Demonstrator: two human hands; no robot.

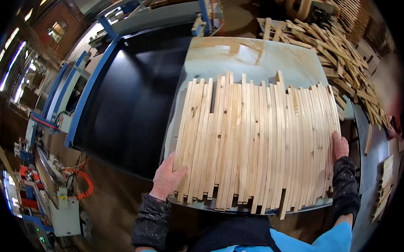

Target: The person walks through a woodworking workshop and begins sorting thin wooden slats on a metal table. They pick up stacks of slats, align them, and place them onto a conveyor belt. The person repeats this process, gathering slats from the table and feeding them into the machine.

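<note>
A wide row of pale wooden strips (257, 141) lies side by side on a light-coloured tabletop (208, 60), their ends uneven. My left hand (167, 178), in a pinkish work glove, grips the row's left edge near its close end, the thumb side over the outer strips. At the opposite edge, my right hand (340, 145), gloved alike, holds against the outermost strip. The fingers of my right hand are partly hidden along that side. A few strips stick out beyond the others at both ends.
Left of the tabletop is a black conveyor belt (133, 93) in a blue frame (92, 92). A heap of loose wood pieces (343, 56) lies at the far right. A person's blurred hand (395, 132) shows at the right rim. An orange coiled hose (85, 184) hangs by machinery at left.
</note>
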